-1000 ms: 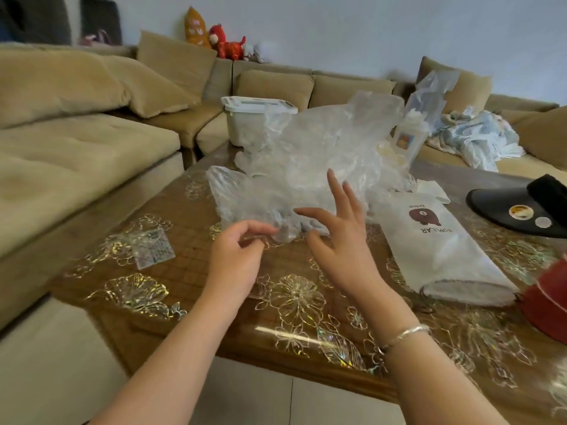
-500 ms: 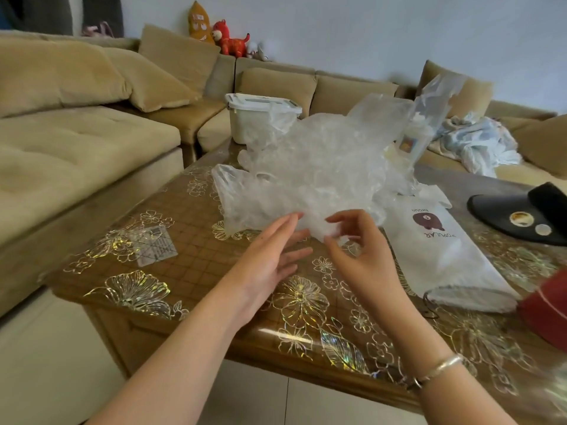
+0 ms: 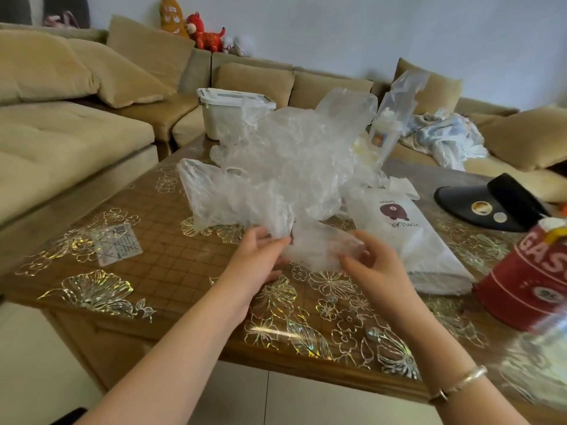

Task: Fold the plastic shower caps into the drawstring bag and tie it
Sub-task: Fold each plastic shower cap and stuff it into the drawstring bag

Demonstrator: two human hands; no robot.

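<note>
Head view, person seated at a patterned table (image 3: 171,265). Left hand (image 3: 256,256) pinches the near edge of one clear shower cap (image 3: 319,246) between thumb and fingertips; right hand (image 3: 372,262) curls its fingers round the opposite edge of the same film. Behind it, a crumpled heap of further shower caps (image 3: 276,167) rests on the table, touching the cap in hand. White drawstring bag (image 3: 411,240) lies flat just beside the right hand, mouth toward the person; its cord cannot be made out.

Risks, as judged: the film is thin and clings, so lifting one cap may drag neighbours from the heap; a loose fold would likely spring open before reaching the bag; the flat bag mouth must be spread first, or the cap may bunch at the opening. The red tin (image 3: 530,277) stands near the bag and could be knocked.

Legible writing: "POPULAR" and "brown", seen upside down on the bag beside a brown bear motif; "GAS", cut off, on the tin.
</note>
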